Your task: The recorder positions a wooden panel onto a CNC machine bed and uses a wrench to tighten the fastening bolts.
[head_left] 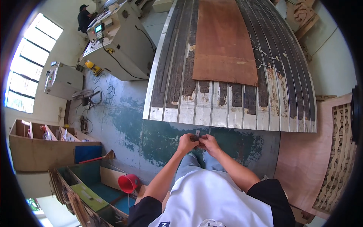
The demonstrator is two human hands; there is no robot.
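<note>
Together, the left hand (186,143) and right hand (210,144) pinch a small dark-and-silver object (197,133), fingers curled nearly closed.

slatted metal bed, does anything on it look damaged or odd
Yes, the slatted metal bed looks worn: toward its near edge the dark covering ends raggedly, baring shiny metal, with rusty-brown patches on the right.
</note>
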